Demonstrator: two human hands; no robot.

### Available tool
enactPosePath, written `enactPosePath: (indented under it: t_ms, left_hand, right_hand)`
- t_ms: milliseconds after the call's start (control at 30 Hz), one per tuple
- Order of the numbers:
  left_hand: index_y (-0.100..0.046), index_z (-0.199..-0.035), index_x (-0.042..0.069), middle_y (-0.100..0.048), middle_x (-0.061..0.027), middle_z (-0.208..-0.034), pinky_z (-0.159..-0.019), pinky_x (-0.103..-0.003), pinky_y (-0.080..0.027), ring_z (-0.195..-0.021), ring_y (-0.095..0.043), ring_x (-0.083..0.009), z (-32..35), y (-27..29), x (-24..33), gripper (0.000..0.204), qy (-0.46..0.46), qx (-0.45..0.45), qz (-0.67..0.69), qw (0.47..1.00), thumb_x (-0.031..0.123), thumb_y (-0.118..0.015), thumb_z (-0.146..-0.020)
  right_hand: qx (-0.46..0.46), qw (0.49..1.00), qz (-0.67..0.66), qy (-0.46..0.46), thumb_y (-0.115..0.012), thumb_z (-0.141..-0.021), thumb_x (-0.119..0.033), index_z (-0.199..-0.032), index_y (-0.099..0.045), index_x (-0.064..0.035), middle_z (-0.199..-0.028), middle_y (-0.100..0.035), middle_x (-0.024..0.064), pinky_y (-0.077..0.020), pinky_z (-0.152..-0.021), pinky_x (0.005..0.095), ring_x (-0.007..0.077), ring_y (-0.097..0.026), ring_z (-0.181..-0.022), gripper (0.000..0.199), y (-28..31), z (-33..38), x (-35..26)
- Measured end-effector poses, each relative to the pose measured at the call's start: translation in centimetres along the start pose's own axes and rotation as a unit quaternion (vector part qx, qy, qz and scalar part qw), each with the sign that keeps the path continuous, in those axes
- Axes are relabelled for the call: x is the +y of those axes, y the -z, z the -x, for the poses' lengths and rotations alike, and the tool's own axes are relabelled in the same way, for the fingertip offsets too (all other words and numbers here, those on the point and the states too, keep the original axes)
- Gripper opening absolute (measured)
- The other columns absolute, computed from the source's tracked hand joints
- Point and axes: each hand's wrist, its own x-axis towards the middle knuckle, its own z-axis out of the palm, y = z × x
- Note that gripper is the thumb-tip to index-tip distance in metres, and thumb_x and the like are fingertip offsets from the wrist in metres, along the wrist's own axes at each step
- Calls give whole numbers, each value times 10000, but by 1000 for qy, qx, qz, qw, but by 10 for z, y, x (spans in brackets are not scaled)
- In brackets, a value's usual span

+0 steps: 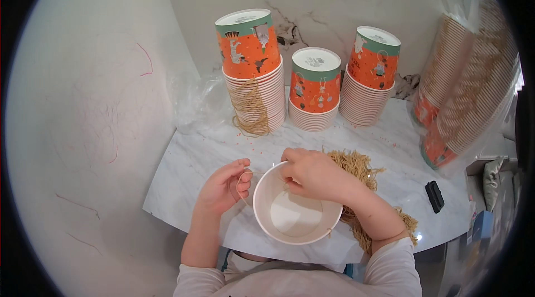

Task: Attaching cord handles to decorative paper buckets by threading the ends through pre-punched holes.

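Lower centre of frame: white paper bowl [295,214], open side up, inside bare, held over the near edge of the marble counter [189,163].

Right hand [312,173]: rests on the bowl's far rim, just above centre. Fingers curled together over the rim's inner side; whether they pinch the string there cannot be told.

Left hand [223,186]: left of the bowl, just beside its rim. Thumb and forefinger pinched together on a loop of thin tan string [243,181], which runs from the fingers toward the bowl's upper left rim. A short knotted end shows at the bowl's lower right rim.

Under and behind the right forearm: loose pile of tan twine [356,166], spreading from centre right down toward the lower right.

Right of the pile, near the counter's right edge: small black block [434,196], lying flat, apart from everything else.

Middle of frame, farther back: three stacks of nested bowls, upside down, orange with green band at the top. Left stack [253,74] tallest, with a hank of twine [249,108] draped down its front onto the counter. Middle stack [315,89] lowest. Right stack [370,76] close beside it.

Left of the tall stack: crumpled clear plastic [195,99].

Right edge of frame: long sleeves of nested bowls in clear wrap [465,79], leaning tilted.

Small orange specks scattered on the counter.
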Motion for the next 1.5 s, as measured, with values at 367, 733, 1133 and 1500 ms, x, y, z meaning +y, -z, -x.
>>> enactPosePath:
  t_ms: [367,733,1133,1500]
  left_hand:
    - [-466,-1356,34,-622,-131,-1204,-653,-263,-556,-811,-614,-118,-8,-88,8,407,-10,20,-137,990,120,-614,-986]
    - [-593,-1151,17,-659,-44,-970,-552,-215,-445,-656,-564,-35,-51,-135,22,251,-118,91,-633,760,38,-655,-909]
    - [-622,-1021,-31,-687,-201,-930,-764,-436,-533,-863,-688,-354,-69,-139,18,180,-286,219,-776,519,-32,-607,-841]
    - [-694,-939,-19,-698,-109,-792,-600,-313,-496,-602,-611,-158,-50,-135,37,158,-132,97,-812,560,48,-696,-796]
  right_hand:
    - [82,962,-259,-17,-697,-808,-73,-899,-684,-37,-1012,-678,70,-522,-868,333,219,-664,-964,99,14,-5,2]
    - [146,825,-537,-100,-645,-926,-41,-956,-644,6,-922,-706,56,-547,-819,272,113,-674,-892,56,22,-6,16]
    - [224,770,-589,-100,-605,-952,-45,-981,-599,7,-901,-695,78,-553,-724,259,117,-669,-796,60,23,-11,19]
    - [258,901,-328,-120,-672,-955,-97,-988,-663,5,-895,-660,-3,-513,-722,233,66,-605,-809,108,17,-11,25]
